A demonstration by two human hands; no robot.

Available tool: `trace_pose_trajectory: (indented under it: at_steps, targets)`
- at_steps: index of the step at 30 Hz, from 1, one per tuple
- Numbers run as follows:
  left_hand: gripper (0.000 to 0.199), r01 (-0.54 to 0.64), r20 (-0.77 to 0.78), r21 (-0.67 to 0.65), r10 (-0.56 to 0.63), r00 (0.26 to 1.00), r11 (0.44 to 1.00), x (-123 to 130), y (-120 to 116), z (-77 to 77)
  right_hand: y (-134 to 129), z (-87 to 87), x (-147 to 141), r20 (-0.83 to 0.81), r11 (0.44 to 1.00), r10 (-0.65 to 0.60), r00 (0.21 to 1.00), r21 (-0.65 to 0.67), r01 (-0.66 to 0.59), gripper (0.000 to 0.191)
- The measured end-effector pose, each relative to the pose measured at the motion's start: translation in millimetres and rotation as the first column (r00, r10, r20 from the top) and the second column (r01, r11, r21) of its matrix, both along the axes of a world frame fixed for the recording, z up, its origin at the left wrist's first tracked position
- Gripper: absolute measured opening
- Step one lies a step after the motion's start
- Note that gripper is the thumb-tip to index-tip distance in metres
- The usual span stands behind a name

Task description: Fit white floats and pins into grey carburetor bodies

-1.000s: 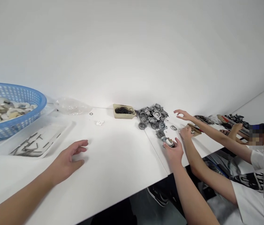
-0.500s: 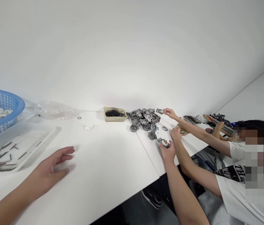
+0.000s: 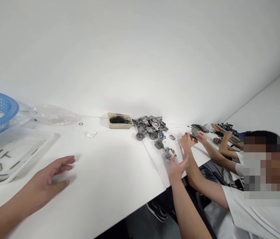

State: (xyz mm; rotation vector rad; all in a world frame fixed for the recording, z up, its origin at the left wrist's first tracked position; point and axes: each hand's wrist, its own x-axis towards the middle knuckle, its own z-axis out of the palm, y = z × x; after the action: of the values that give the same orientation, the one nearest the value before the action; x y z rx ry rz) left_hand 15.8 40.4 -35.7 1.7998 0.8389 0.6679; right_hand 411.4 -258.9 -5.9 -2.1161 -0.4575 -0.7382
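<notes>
Casting [image 3: 169, 153]: now let go, it lies on the tabletop [image 3: 130, 172], just beside the right hand [image 3: 178, 169].
Right fingers [image 3: 172, 162]: apart, they hold nothing.
Left hand [image 3: 47, 181]: empty and open, fingers [image 3: 66, 160] apart, well away from the casting.

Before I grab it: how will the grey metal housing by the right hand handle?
The grey metal housing looks rigid and probably heavy for its size, judging by its dull cast body. Its uneven, lobed shape suggests it may rock or tip rather than slide if the right hand pushed it.
</notes>
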Motion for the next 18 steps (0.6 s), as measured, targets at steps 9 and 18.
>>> trace_pose_trajectory:
  at_steps: [9,18]
  targets:
    - [0.051,0.129,-0.027,0.114,-0.127,0.992,0.985,-6,-19,26.0,97,4.9,-160,0.242,0.675,0.735,0.634,-0.172,-0.717,0.087]
    - [0.034,-0.162,0.12,0.061,0.154,0.981,0.985,-7,-28,33.1,182,-26.1,-262,-0.199,0.111,0.968,0.154,-0.21,-0.971,0.067]
